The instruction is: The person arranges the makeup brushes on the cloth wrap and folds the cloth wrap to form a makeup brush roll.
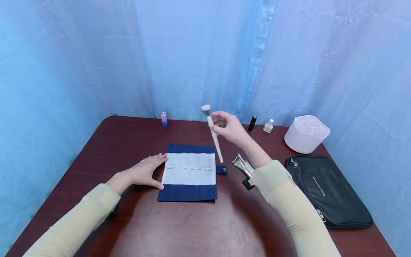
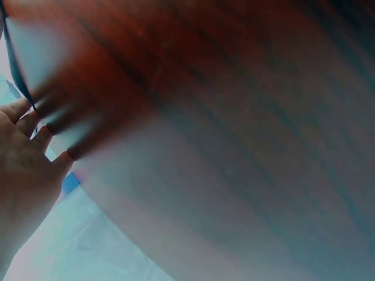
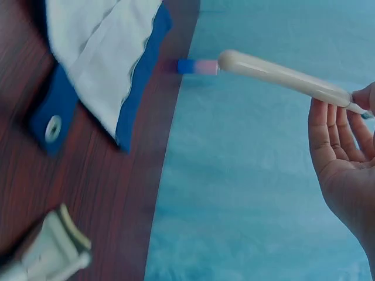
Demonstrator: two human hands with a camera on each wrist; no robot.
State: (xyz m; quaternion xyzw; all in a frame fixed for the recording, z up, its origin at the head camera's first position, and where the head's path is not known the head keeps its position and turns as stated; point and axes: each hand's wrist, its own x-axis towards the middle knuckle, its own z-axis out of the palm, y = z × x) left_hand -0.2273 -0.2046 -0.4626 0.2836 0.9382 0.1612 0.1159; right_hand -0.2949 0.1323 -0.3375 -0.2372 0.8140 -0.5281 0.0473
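Note:
A makeup brush (image 1: 214, 137) with a white handle and white-tipped bristles is pinched in my right hand (image 1: 229, 127), raised above the table. Its bristles point up and the handle slants down; the right wrist view shows the handle (image 3: 287, 76) between thumb and fingers. Below and to the left lies an unfolded navy and white cloth pouch (image 1: 189, 175) with a snap strap (image 1: 221, 170). My left hand (image 1: 147, 171) rests at the pouch's left edge, fingers spread and touching it. Several more brushes (image 1: 242, 165) lie in a bunch beneath my right forearm.
A black zipped bag (image 1: 330, 189) and a white divided holder (image 1: 302, 137) occupy the right side. Along the back stand a pink-and-blue tube (image 1: 164, 119), a black tube (image 1: 252, 123) and a small white-capped bottle (image 1: 268, 126). Blue curtains (image 1: 192, 53) hang behind the table edge.

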